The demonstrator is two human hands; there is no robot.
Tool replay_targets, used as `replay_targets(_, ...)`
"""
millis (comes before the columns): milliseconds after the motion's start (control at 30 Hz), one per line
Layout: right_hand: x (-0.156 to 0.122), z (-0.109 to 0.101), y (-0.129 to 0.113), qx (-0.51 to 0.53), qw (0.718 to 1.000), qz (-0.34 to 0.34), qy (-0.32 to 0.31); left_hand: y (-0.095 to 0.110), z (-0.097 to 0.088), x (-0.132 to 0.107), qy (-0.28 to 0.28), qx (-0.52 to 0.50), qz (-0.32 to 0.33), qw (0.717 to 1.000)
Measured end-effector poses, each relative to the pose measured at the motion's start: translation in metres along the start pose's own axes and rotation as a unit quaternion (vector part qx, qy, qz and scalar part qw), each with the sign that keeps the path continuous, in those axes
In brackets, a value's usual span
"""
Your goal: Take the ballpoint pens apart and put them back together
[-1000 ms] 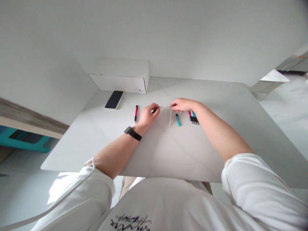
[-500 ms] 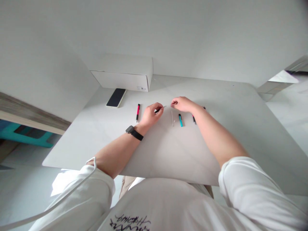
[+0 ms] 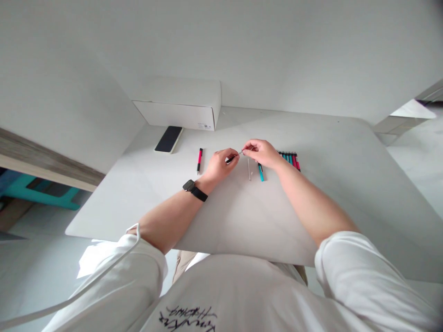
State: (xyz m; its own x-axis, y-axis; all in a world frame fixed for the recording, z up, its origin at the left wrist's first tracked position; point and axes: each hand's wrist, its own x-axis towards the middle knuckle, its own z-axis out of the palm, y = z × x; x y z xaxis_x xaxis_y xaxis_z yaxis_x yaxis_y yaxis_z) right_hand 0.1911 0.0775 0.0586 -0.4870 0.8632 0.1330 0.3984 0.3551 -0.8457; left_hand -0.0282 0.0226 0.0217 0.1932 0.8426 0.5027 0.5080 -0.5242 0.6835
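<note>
My left hand (image 3: 221,165) is closed round a black pen part (image 3: 230,159), whose thin metallic end points toward my right hand. My right hand (image 3: 261,153) pinches at that end with thumb and forefinger; what sits between those fingertips is too small to make out. Below the right hand lie a thin white pen refill (image 3: 249,170) and a teal pen barrel (image 3: 260,173) with a black top, partly covered by the hand. A tiny pale bit rests beside the refill. To the left of my left hand is a pink and black pen (image 3: 200,161).
Several teal and pink pens (image 3: 292,159) lie in a row beyond my right forearm, which partly covers them. A phone (image 3: 169,139) lies at the back left, before a white box (image 3: 176,114) by the wall. The white table (image 3: 242,221) has its front edge at my body.
My right hand has moved left to meet the tip of the black pen part. Its forearm has shifted left too, uncovering more of the pen row and hiding the near pen.
</note>
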Motion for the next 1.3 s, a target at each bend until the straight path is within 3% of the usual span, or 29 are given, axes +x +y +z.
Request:
replay_targets(133,-0.002,-0.011,0.005,-0.093,0.995,-0.029,0.004,-0.005,0.000,0.001,0.042,0.003,-0.020,0.999)
replay_targets(233,-0.003,-0.009,0.010,-0.172,0.983,-0.062,-0.032,-0.007,0.000,0.002,0.063,0.000,-0.033,0.997)
replay_targets(367,0.000,0.003,0.021,-0.229,0.966,-0.068,-0.099,-0.006,0.001,0.002,0.053,-0.004,-0.026,0.998)
replay_targets(500,0.003,0.010,0.030,-0.255,0.958,-0.075,-0.109,-0.007,0.001,0.002,0.037,-0.009,-0.024,0.999)
replay_targets(767,-0.002,0.004,0.014,-0.195,0.980,-0.032,-0.039,-0.009,0.000,-0.001,0.007,-0.007,-0.024,1.000)
replay_targets(967,-0.009,0.008,-0.005,-0.148,0.985,0.028,-0.081,-0.008,0.006,-0.003,-0.033,0.026,0.021,0.999)
replay_targets(1100,-0.008,0.008,-0.004,-0.125,0.988,0.033,-0.090,-0.008,0.006,-0.005,-0.032,0.041,0.023,0.998)
replay_targets(1300,-0.006,-0.012,0.004,-0.068,0.996,0.038,-0.038,-0.006,0.000,-0.003,0.008,0.030,0.003,1.000)
